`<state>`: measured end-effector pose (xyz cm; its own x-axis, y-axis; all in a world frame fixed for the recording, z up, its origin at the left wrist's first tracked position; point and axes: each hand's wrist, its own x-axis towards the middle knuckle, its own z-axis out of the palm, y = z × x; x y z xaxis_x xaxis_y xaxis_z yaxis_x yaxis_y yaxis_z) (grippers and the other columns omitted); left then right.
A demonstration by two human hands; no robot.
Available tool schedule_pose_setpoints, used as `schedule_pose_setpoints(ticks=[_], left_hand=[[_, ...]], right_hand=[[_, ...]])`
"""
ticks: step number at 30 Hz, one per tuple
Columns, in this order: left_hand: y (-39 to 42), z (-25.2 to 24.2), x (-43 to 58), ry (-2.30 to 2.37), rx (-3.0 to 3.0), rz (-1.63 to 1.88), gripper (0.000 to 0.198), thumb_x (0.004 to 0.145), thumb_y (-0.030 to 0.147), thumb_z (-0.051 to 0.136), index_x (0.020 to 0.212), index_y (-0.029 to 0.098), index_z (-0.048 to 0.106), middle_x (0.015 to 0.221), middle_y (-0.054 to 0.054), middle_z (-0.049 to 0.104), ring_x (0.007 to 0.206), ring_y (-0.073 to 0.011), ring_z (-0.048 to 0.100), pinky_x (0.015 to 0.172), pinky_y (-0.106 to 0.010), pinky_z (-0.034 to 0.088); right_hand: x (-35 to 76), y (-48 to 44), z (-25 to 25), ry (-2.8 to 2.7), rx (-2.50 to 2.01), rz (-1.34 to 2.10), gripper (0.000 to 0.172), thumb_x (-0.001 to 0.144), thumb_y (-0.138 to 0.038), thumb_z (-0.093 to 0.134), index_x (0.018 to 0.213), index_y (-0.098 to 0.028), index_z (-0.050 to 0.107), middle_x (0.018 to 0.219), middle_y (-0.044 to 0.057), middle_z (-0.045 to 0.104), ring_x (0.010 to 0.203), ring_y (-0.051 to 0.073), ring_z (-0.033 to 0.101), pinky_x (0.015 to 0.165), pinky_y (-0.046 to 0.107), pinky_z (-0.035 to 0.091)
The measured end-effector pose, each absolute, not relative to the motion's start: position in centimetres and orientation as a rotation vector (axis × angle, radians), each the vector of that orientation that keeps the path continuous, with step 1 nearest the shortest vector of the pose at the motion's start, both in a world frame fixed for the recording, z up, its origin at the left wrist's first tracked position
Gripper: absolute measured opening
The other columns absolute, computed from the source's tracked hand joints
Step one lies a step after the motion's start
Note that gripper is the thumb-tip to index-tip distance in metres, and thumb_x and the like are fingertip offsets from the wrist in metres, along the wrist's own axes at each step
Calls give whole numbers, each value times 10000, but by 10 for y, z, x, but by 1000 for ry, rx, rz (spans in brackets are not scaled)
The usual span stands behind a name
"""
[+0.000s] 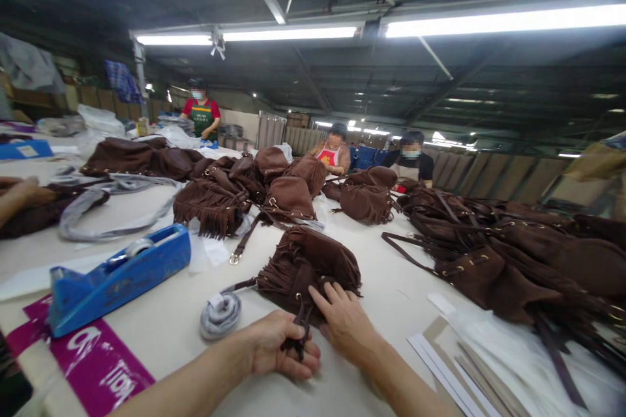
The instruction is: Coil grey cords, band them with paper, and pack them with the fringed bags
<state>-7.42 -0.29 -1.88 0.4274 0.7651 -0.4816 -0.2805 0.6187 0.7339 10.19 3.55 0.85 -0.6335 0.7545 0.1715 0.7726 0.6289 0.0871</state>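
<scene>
The bag (325,259) looks matt suede, the dispenser (122,285) smooth plastic.

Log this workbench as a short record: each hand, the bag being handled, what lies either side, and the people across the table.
left hand: pinching dark drawstring ends
right hand: fingers spread on the bag
bag: dark brown, fringed, lying on the table
left side: grey coil, blue tape dispenser, purple sheet with white lettering
right side: heaped brown bags
across: three people, including one in a green apron
</scene>
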Motion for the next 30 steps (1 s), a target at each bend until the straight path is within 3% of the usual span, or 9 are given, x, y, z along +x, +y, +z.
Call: schedule_pose_setpoints(ticks=[3,6,9,14,23,28,30], left_hand=[[-5,-20,-80,825,644,697,354,614,212,782,877,73,590,796,-173,701,705,-283,714,589,-333,573],[-6,-19,-86,769,653,678,401,597,223,805,909,57,617,813,-174,708,716,-274,711,637,-354,576],[-5,-20,-90,741,639,673,441,625,284,807,950,46,630,813,-158,705,736,-258,707,691,-367,572],[-3,-26,-92,738,593,648,372,698,333,716,911,34,654,831,-147,698,758,-234,694,717,-362,574],[-2,-18,-84,826,662,693,127,782,189,672,805,78,614,700,-82,671,615,-171,656,613,-297,565],[2,-17,-81,872,631,653,170,926,213,567,799,102,582,644,5,579,491,-89,545,472,-196,478],[5,-18,-81,868,613,636,173,953,277,573,881,121,593,711,25,575,507,-76,522,457,-187,457]], right_hand=[[101,25,13,-2711,-970,-47,411,878,-100,530,1249,-255,610,1399,128,519,1228,303,489,994,452,385],[99,22,10,-2594,-872,125,301,877,-49,507,1073,-202,676,1102,96,674,978,233,598,862,363,467],[101,22,3,-2519,-907,196,289,856,2,485,1008,-170,661,975,66,672,905,178,609,813,274,493],[107,20,-9,-2452,-840,310,277,870,-29,496,991,-195,681,1022,65,653,928,172,608,824,268,498],[108,16,-9,-2428,-815,324,339,849,-28,432,1004,-183,690,1077,92,653,971,175,631,858,287,517],[108,13,1,-2485,-813,384,286,862,-96,456,985,-183,699,1069,99,663,957,202,642,857,328,520],[102,-1,10,-2452,-833,347,262,882,-139,459,994,-176,694,1095,124,652,969,232,630,868,375,510]])
